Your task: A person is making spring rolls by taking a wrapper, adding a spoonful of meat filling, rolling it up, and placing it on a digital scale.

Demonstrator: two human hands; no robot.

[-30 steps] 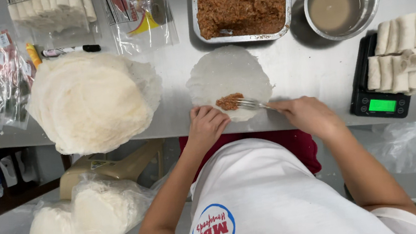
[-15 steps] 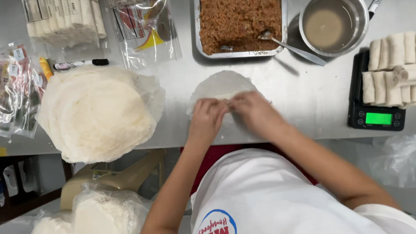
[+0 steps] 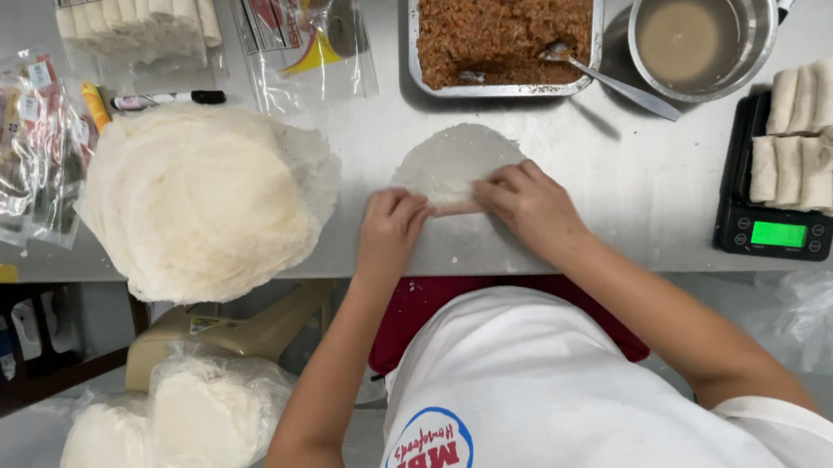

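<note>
Thin, round, translucent white wrapper sheet [image 3: 455, 160] lies flat on the brushed steel worktop [image 3: 634, 195], directly in front of you; its near edge is folded up into a soft ridge. Your left hand [image 3: 391, 228] and right hand [image 3: 532, 209] both press on that fold, fingers curled narrow and pinching the wrapper edge, thumbs tucked underneath. Filling not visible under the fold.

Left of the hands: tall stack of the same papery round wrappers [image 3: 197, 198], edges ragged and dry-looking. Beyond the sheet: rectangular metal tray of crumbly reddish-brown filling [image 3: 508, 15] with a metal spoon [image 3: 614, 76] resting in it. Beside that, a round steel bowl of cloudy beige liquid [image 3: 700, 28]. Right: pale cylindrical finished rolls [image 3: 825, 133] piled on a black digital scale with a green display [image 3: 776, 231].

Change against half a second ago: hands sit in the same place on the wrapper, and the folded ridge now reads slightly more rolled. A second ago your right hand held the spoon over a small heap of filling on the open sheet.
</note>
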